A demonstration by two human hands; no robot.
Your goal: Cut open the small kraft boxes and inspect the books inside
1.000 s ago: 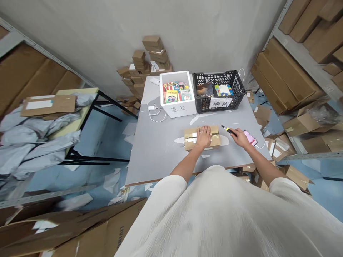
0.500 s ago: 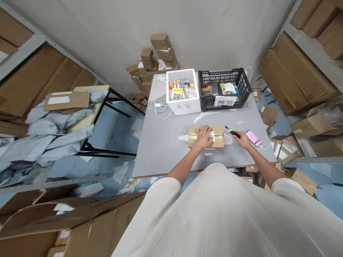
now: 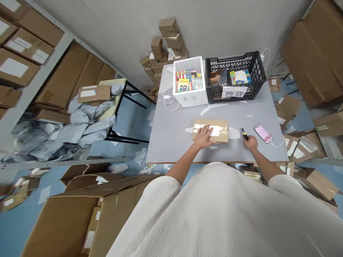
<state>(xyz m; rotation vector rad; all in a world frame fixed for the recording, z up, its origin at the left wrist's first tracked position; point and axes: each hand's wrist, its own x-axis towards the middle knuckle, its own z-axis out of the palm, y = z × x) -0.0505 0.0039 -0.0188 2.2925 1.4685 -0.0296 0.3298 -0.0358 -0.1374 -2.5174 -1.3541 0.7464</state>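
A small brown cardboard box (image 3: 224, 132) lies on the grey table, with shiny clear tape and a white label across its top. My left hand (image 3: 203, 137) rests on the box, left of its middle, with the fingers stretched over the tape and label. To the right of the box, my right hand (image 3: 251, 142) is closed round a black and yellow utility knife (image 3: 244, 134), its tip pointing away from me. This hand is low at the tabletop. A phone with a pink screen (image 3: 262, 133) lies just right of it, a white cable attached.
A white foam box (image 3: 192, 100) and a black plastic crate (image 3: 238, 93), both holding books, stand at the back of the table (image 3: 171, 142). Stacked cartons (image 3: 175, 43) rise behind. Grey parcels (image 3: 91, 119) cover a side table on the left. A large open carton (image 3: 125, 200) stands lower left.
The box's top now shows a taped band and whole label where a dark seam showed before. The right hand has drawn back from the box with the knife. The view has shifted.
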